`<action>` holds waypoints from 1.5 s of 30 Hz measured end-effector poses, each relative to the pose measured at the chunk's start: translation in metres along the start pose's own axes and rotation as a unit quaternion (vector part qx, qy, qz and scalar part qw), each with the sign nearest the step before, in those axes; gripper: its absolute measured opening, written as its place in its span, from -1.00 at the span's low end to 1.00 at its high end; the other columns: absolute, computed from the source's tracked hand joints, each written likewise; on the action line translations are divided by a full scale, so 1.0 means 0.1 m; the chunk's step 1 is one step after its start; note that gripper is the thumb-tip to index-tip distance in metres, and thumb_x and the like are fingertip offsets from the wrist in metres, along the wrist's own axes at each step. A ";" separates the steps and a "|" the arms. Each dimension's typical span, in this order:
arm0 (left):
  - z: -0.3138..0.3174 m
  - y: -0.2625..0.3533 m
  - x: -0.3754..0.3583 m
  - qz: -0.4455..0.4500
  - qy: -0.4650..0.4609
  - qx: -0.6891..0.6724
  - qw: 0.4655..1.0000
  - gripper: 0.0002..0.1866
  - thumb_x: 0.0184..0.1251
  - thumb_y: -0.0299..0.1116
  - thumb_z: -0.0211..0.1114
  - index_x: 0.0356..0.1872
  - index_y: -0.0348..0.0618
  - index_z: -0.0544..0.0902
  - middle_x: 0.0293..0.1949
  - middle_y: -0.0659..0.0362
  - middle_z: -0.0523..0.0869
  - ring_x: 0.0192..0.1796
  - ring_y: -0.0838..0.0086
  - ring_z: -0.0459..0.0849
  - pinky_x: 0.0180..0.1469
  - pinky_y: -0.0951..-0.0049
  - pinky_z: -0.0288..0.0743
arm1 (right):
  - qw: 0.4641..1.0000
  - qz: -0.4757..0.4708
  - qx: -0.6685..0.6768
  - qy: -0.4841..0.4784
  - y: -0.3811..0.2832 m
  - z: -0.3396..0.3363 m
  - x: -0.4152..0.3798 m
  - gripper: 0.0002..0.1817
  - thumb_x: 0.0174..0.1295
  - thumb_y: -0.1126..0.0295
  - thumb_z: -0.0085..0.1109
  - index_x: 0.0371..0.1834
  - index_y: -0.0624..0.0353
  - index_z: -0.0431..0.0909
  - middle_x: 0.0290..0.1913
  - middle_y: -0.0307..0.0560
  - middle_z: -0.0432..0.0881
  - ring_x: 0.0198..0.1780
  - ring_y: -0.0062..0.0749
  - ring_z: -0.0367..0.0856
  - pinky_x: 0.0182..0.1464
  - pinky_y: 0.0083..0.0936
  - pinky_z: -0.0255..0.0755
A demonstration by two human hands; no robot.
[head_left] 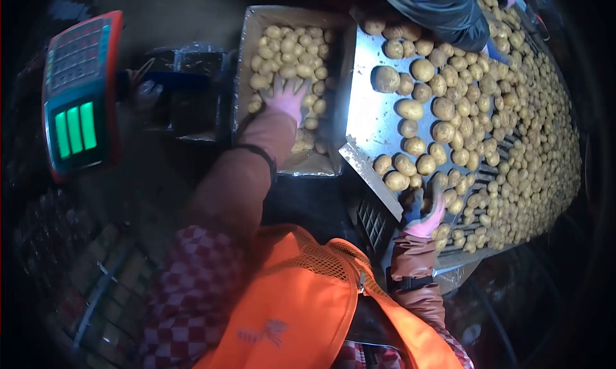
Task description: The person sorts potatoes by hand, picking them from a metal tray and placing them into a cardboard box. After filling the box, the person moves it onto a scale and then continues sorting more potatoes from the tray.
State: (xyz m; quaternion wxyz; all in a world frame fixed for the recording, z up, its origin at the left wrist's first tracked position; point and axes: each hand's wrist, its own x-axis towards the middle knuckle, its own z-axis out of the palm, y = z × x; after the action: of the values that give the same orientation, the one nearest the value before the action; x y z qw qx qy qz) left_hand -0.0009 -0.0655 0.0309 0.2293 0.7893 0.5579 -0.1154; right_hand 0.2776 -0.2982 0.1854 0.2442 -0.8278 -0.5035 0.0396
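Fingers [277,86] of the left hand [285,99] are spread wide and flat, pressing palm-down on the potatoes [289,51] in a foil-lined box [247,42] at about eleven o'clock; they grip nothing. That box is heaped nearly full of small pale potatoes. At its nine o'clock side stands a weighing scale [80,93] with a red frame and a glowing green display.

Over at about four o'clock, the right hand [425,214], in a pink glove, is curled with its fingers bent at the lower edge of a metal sorting table [369,119]; whether it has a potato in its grasp cannot be told. Larger potatoes [423,70] lie on the bright chute, and many smaller ones [532,125] cover the grating from one to three o'clock. A dark sleeve [443,13] of another person shows at twelve o'clock.
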 end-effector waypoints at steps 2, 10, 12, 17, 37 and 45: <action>-0.26 0.11 0.21 0.018 -0.033 0.003 0.999 -0.19 0.26 -0.12 0.28 0.54 0.22 0.15 0.55 0.18 0.10 0.61 -0.02 -0.14 0.50 -0.28 -0.06 | 1.000 0.014 -0.015 -0.002 -0.02 0.01 0.00 -0.57 0.29 0.21 0.23 0.13 0.27 0.60 -0.14 0.16 0.65 -0.12 0.04 0.61 -0.02 -0.14 0.44; -0.02 0.54 0.02 0.077 -0.124 0.057 0.988 -0.36 0.28 -0.21 0.26 0.43 0.16 0.39 0.59 0.11 0.01 0.63 0.03 -0.20 0.52 -0.33 -0.17 | 0.999 0.007 -0.042 -0.002 -0.06 0.02 0.03 -0.55 0.32 0.13 0.18 0.10 0.28 0.62 -0.23 0.14 0.66 -0.19 0.03 0.61 -0.08 -0.15 0.43; -0.01 0.40 -0.40 0.100 -0.190 0.022 0.976 -0.37 0.28 -0.13 0.29 0.41 0.21 0.42 0.60 0.09 -0.04 0.63 0.00 -0.23 0.52 -0.30 -0.17 | 0.998 0.037 -0.044 -0.035 -0.11 -0.01 0.06 -0.54 0.33 0.12 0.16 0.09 0.28 0.62 -0.27 0.13 0.66 -0.21 0.02 0.62 -0.10 -0.15 0.44; 0.40 0.02 -0.80 0.108 -0.283 -0.155 0.940 -0.45 0.33 -0.08 0.27 0.36 0.25 0.49 0.47 0.06 0.32 0.48 0.12 0.28 0.43 0.15 0.28 | 0.998 0.007 -0.067 -0.014 -0.06 0.03 0.04 -0.53 0.34 0.09 0.14 0.09 0.28 0.62 -0.30 0.12 0.66 -0.26 0.02 0.63 -0.14 -0.14 0.45; -0.02 -0.50 -0.69 -0.077 -0.131 -0.150 0.977 -0.62 0.29 -0.37 0.27 0.15 -0.03 0.58 0.11 -0.17 0.54 0.07 -0.10 0.61 0.13 0.10 0.52 | 0.993 -0.024 -0.117 -0.018 0.00 0.02 0.06 -0.63 0.17 0.22 0.26 -0.03 0.21 0.65 -0.30 0.04 0.67 -0.25 -0.02 0.62 -0.16 -0.13 0.46; 0.26 -0.24 0.01 0.006 -0.008 -0.035 0.999 -0.55 0.30 -0.14 0.20 0.16 -0.07 0.62 0.27 0.05 0.52 0.26 0.03 0.52 0.31 0.13 0.39 | 0.996 0.014 -0.079 -0.033 -0.05 0.00 0.09 -0.67 0.07 0.32 0.35 -0.10 0.22 0.64 -0.25 0.06 0.68 -0.25 -0.01 0.65 -0.16 -0.14 0.50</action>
State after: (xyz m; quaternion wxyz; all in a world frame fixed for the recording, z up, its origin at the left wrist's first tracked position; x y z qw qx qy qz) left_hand -0.0210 -0.0711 0.0026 0.2620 0.7833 0.5546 -0.1007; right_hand 0.2777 -0.2885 0.1895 0.1612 -0.8499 -0.5007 0.0303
